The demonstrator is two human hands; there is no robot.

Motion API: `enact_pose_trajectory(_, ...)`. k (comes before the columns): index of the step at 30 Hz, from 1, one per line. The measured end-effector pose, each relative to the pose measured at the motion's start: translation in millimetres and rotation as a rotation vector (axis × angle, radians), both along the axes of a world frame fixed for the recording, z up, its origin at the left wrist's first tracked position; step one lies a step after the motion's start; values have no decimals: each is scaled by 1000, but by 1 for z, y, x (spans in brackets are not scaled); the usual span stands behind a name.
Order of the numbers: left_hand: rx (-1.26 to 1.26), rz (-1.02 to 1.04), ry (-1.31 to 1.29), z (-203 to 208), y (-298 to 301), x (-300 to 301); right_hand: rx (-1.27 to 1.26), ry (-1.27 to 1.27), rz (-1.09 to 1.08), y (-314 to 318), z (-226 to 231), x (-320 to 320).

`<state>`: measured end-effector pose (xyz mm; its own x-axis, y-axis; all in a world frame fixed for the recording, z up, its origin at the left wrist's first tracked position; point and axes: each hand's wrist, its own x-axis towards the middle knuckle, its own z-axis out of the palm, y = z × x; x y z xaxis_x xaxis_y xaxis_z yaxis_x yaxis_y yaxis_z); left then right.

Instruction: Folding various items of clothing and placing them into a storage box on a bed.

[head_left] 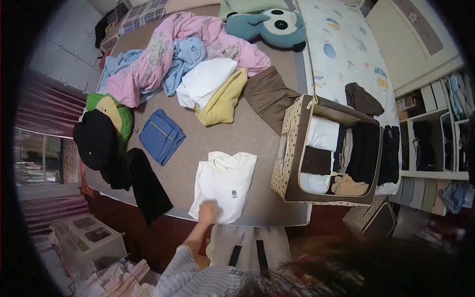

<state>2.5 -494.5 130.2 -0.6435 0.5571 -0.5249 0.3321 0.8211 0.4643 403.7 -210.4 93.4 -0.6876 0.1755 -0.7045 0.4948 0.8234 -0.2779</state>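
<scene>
A folded white T-shirt (225,180) with a small dark print lies near the bed's front edge, its collar pointing away from me. My left hand (209,211) is over the lower left part of this shirt and seems to touch it. It looks compact and curled, but blur hides its fingers. My right hand is out of view. Beyond the shirt to the left lies a folded blue garment (162,136) with a yellow line. To the right stands an open fabric storage box (292,148), dotted beige with brown trim, holding white, dark and tan folded clothes.
Farther back are a white garment (205,84), a yellow one (225,101), brown trousers (269,96), a pink blanket (168,49) and a teal plush toy (279,27). Black clothes (146,185) and a black cap (96,141) lie left. Open shelves (435,173) stand right.
</scene>
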Motion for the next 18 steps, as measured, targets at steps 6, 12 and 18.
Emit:
enact_pose_trajectory(6,-103,171,344,-65,35,-116,-130,45,-245,-4,-26,15)
enact_pose_trajectory(12,-457,-12,19,-68,79,-168,-195,56,-552,-6,-20,37)
enact_pose_trajectory(18,-13,-119,-177,-12,19,-126,-332,156,-792,-17,10,15)
